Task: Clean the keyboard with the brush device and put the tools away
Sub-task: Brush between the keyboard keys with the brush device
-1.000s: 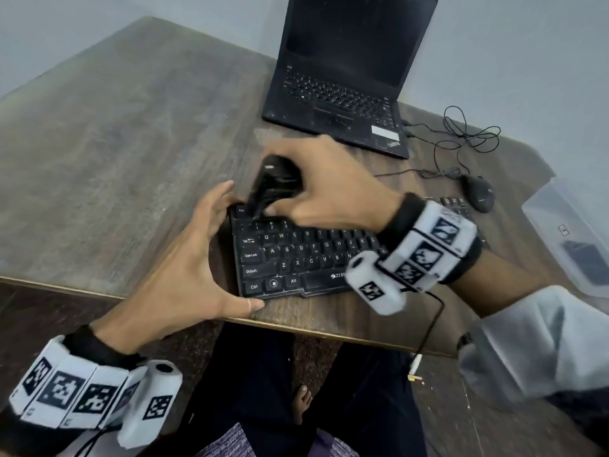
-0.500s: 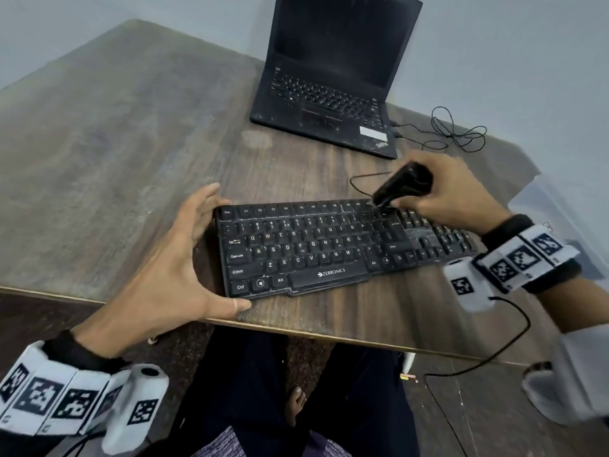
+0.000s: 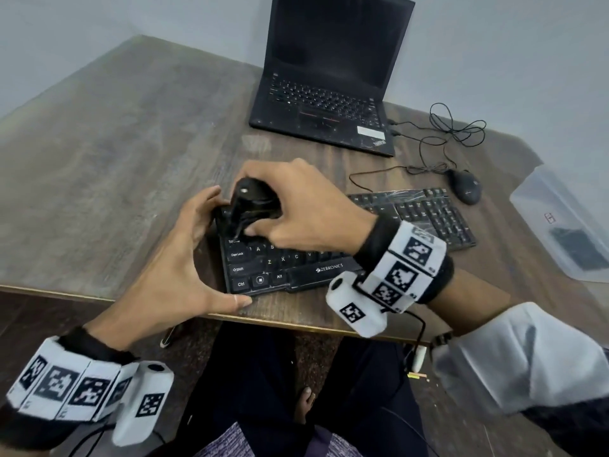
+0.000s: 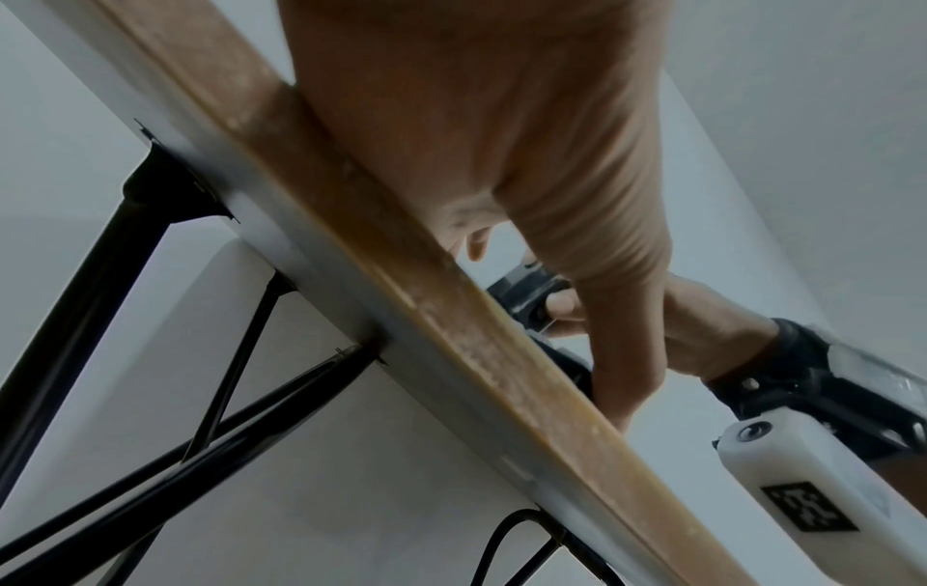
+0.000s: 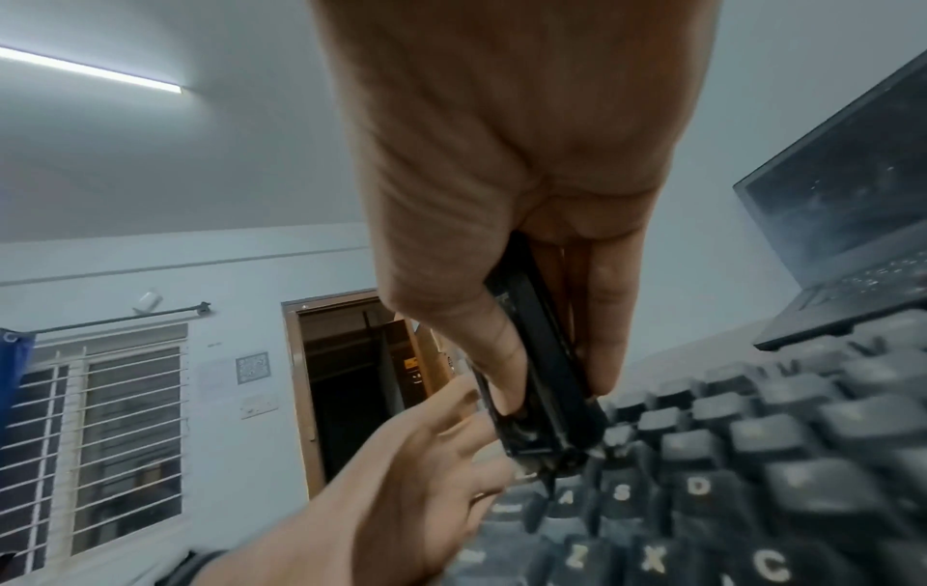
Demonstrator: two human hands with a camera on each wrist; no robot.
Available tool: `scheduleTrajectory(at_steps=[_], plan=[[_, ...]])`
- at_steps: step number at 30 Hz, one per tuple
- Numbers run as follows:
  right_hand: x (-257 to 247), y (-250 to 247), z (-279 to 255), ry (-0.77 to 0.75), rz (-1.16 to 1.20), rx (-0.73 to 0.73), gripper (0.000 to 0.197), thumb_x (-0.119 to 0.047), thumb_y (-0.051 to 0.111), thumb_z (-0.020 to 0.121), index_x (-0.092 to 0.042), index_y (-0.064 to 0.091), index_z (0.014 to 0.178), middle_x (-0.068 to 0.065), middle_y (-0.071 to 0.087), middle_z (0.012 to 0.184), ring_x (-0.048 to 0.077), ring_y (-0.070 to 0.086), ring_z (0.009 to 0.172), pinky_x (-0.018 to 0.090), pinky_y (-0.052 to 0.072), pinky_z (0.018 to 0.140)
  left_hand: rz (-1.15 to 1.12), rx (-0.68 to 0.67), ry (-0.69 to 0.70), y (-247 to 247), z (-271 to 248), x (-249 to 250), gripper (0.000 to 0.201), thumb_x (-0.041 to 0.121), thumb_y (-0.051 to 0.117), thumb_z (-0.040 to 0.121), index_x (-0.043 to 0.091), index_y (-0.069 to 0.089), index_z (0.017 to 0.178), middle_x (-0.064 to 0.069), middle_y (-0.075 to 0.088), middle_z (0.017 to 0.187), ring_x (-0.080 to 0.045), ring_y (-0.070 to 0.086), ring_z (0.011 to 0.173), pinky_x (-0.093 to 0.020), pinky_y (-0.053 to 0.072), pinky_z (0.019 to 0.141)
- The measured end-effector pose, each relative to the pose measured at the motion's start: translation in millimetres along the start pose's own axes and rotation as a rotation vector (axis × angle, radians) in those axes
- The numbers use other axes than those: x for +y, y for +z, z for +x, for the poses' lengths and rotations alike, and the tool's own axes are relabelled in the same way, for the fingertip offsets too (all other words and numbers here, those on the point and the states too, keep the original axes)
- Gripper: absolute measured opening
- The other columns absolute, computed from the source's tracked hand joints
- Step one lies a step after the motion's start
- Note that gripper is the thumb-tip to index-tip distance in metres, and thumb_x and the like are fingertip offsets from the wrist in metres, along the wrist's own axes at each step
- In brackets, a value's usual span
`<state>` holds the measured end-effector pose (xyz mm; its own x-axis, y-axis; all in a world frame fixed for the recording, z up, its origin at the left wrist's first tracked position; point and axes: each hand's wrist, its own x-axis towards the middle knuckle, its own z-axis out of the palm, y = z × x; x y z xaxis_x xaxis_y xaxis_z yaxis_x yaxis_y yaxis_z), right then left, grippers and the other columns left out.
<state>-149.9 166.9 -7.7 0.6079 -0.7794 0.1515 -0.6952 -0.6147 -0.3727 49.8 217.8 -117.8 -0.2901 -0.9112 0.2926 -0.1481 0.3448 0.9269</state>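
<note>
A black keyboard (image 3: 428,219) lies along the near edge of the wooden table (image 3: 115,159). My right hand (image 3: 296,206) grips a black brush device (image 3: 253,202) and holds its tip down on the keys at the keyboard's upper left corner. In the right wrist view the brush device (image 5: 541,396) is pinched between thumb and fingers, its tip on the keyboard (image 5: 752,456) near the A key. My left hand (image 3: 178,258) is spread against the keyboard's left end, thumb at the near corner, fingers at the far corner. The left wrist view shows the left hand (image 4: 527,158) from under the table edge (image 4: 451,317).
A black laptop (image 3: 329,77) stands open at the back of the table. A black mouse (image 3: 464,189) with a tangled cable (image 3: 454,130) lies right of the keyboard. A clear plastic box (image 3: 566,225) sits at the far right edge. My legs are under the table.
My right hand has swept the brush device from the keyboard's right part back to its upper left corner. The left hand has stayed against the left end.
</note>
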Motion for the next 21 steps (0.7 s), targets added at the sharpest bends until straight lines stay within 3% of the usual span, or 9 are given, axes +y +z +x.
scheduleTrajectory(at_steps=[2,4,6,9,14,16,18,21], plan=[[2.1,-2.7,-4.4,0.002,0.022,0.001,0.033,-0.022,0.086,0.077,-0.018,0.066,0.102,-0.007,0.074,0.086,0.01,0.071,0.081,0.037,0.059,0.076,0.0,0.001,0.01,-0.7,0.3,0.3,0.14,0.014,0.1,0.041,0.031,0.022,0.157,0.013,0.039,0.158,-0.008,0.037,0.147,-0.046,0.027,0.124],[20.4,-16.4,-18.9,0.068,0.041,0.023,0.034,-0.021,0.088,0.079,-0.02,0.066,0.106,-0.007,0.077,0.094,0.01,0.074,0.089,0.039,0.062,0.083,0.004,-0.003,0.02,-2.7,1.1,-0.6,0.142,0.021,0.101,0.04,0.034,0.021,0.157,0.011,0.038,0.159,-0.009,0.036,0.148,-0.045,0.027,0.124],[49.8,-36.7,-41.7,0.178,0.029,0.083,0.036,-0.02,0.089,0.081,-0.024,0.067,0.108,-0.01,0.076,0.102,0.007,0.073,0.097,0.039,0.062,0.092,0.017,-0.017,0.032,-3.7,3.9,-0.8,0.143,0.024,0.101,0.04,0.034,0.02,0.158,0.009,0.036,0.159,-0.009,0.035,0.149,-0.038,0.028,0.124],[94.1,-68.5,-79.4,0.361,-0.043,0.226,0.042,-0.017,0.09,0.082,-0.032,0.065,0.111,-0.011,0.073,0.108,0.009,0.071,0.103,0.039,0.059,0.1,0.036,-0.032,0.04,-0.7,11.9,-1.1,0.148,0.014,0.105,0.04,0.03,0.019,0.159,0.01,0.035,0.16,-0.006,0.034,0.149,-0.03,0.029,0.121],[139.2,-94.5,-109.0,0.585,-0.25,0.273,0.041,-0.017,0.09,0.081,-0.024,0.067,0.114,0.002,0.077,0.107,0.019,0.069,0.099,0.041,0.058,0.1,0.026,-0.039,0.054,3.6,20.6,-5.6,0.144,0.012,0.101,0.041,0.029,0.02,0.159,0.01,0.034,0.161,-0.008,0.034,0.149,-0.034,0.031,0.121],[139.2,-96.7,-107.0,0.597,-0.261,0.305,0.039,-0.017,0.09,0.08,-0.022,0.068,0.112,0.002,0.077,0.104,0.019,0.069,0.097,0.038,0.058,0.096,0.036,-0.037,0.061,4.9,21.6,-4.7,0.143,0.011,0.101,0.042,0.029,0.02,0.158,0.01,0.033,0.162,-0.008,0.033,0.15,-0.034,0.031,0.121],[124.5,-90.9,-96.9,0.558,-0.244,0.326,0.039,-0.019,0.09,0.08,-0.023,0.069,0.112,-0.002,0.076,0.101,0.016,0.07,0.095,0.028,0.054,0.091,0.048,-0.038,0.071,6.5,20.9,-3.2,0.145,0.01,0.104,0.04,0.029,0.021,0.158,0.011,0.032,0.162,-0.008,0.033,0.15,-0.034,0.031,0.121],[73.2,-59.0,-71.5,0.399,-0.156,0.307,0.041,-0.02,0.09,0.078,-0.024,0.069,0.113,-0.006,0.076,0.099,0.012,0.07,0.091,0.025,0.053,0.089,0.059,-0.037,0.072,6.9,19.6,-1.3,0.143,0.007,0.103,0.043,0.028,0.021,0.158,0.011,0.031,0.163,-0.008,0.032,0.15,-0.035,0.031,0.121]])
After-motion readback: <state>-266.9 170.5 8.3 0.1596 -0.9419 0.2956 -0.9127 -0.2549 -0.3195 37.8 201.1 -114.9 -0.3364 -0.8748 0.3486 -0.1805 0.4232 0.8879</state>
